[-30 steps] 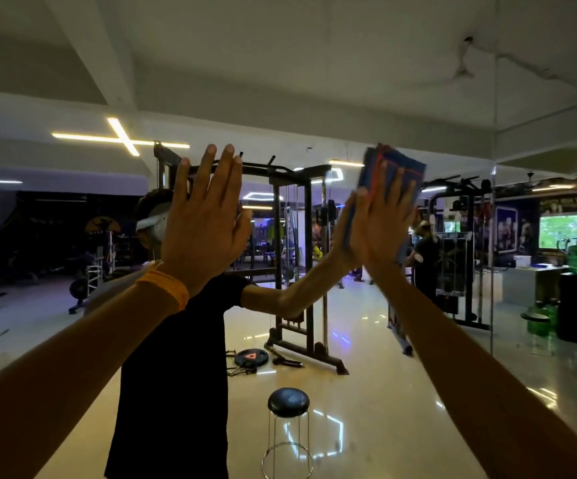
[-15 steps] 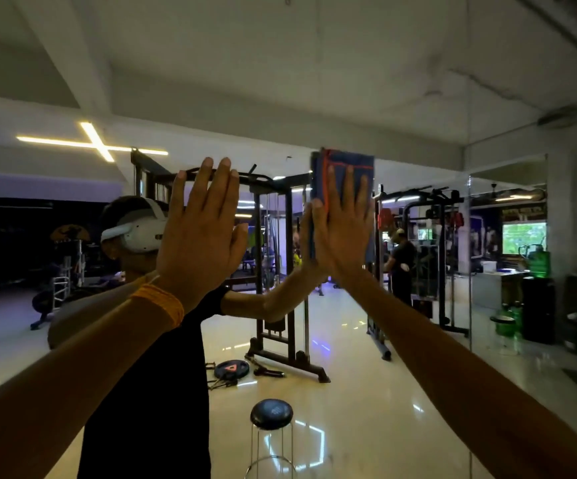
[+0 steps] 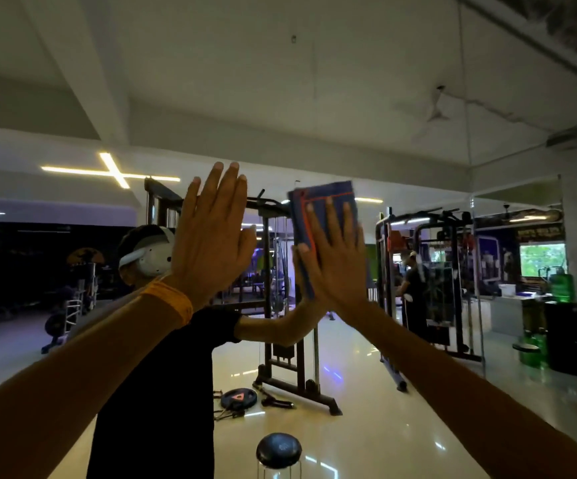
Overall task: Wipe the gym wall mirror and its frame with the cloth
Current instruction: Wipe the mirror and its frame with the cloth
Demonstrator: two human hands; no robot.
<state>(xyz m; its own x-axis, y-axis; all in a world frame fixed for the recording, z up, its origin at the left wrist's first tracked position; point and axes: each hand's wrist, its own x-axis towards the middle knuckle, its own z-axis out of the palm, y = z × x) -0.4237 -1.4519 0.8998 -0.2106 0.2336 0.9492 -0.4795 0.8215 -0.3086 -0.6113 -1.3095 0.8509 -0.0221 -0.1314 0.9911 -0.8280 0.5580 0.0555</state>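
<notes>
The wall mirror (image 3: 314,98) fills almost the whole view and shows the gym and my own reflection. My right hand (image 3: 335,267) presses a folded blue cloth with orange stripes (image 3: 318,209) flat against the glass at head height, fingers spread over it. My left hand (image 3: 211,243), with an orange band at the wrist, lies flat and open on the mirror just left of the cloth, holding nothing. A thin vertical seam between mirror panels (image 3: 466,167) runs down at the right.
In the reflection stand a cable machine (image 3: 280,305), a round black stool (image 3: 278,451) and a weight plate (image 3: 238,398) on the glossy floor. Another person stands by a rack at the right. Green containers sit at the far right.
My right hand has slid the cloth leftward across the mirror, closer to my left hand. The view has turned right and tilted up. My left hand stays flat on the glass.
</notes>
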